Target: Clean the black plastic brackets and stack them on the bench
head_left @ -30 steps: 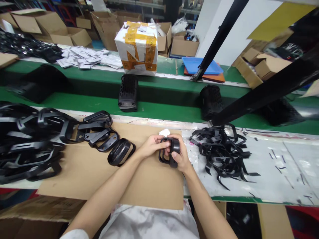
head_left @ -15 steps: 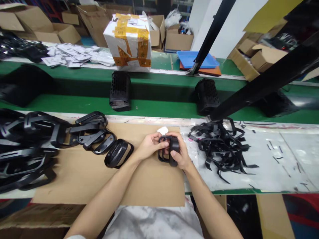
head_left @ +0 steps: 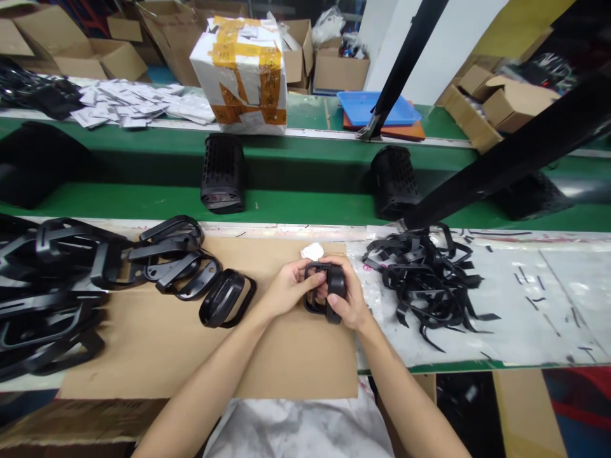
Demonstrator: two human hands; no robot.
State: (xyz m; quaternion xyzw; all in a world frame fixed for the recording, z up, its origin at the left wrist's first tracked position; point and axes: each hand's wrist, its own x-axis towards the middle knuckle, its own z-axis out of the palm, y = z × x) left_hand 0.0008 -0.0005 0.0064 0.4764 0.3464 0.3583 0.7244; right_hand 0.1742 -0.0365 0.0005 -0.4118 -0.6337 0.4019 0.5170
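Observation:
Both hands hold one black plastic frame over the right part of a cardboard sheet. My left hand pinches its left side, thumb laid across the opening. Around the thicker right side, my right hand is closed, thumb on the front. A small white piece lies just beyond the fingers. To the left rests a similar black frame on the cardboard. More black frames are heaped farther left. On the right, thin black strips form a tangled pile.
Perforated black housings stand on the green conveyor belt behind the bench. A dark metal post slants across the right side. Beyond are a taped white box, a blue tray and scattered white packets.
The view has shifted slightly. Both hands keep almost the same grip on the black frame, and nothing else has visibly moved.

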